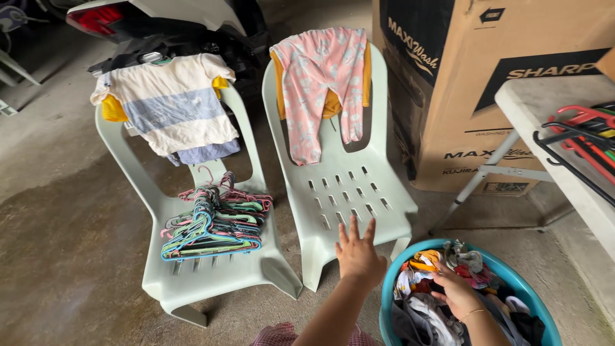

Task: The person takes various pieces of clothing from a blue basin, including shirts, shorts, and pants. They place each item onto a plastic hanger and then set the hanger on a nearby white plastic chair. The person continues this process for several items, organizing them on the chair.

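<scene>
My left hand (357,252) hovers with fingers spread just in front of the right plastic chair (349,198), holding nothing. My right hand (456,289), with a thin bracelet at the wrist, reaches into the teal laundry basin (391,282) and rests on the mixed clothes (448,266) inside; whether it grips a piece is unclear. Pink patterned trousers (320,83) hang over the right chair's back, over a yellow garment.
The left pale green chair (211,272) bears a pile of coloured hangers (214,224) and a striped shirt (170,106) over its back. A big cardboard box (461,96) stands behind. A white folding table (544,115) with more hangers (586,138) is at right.
</scene>
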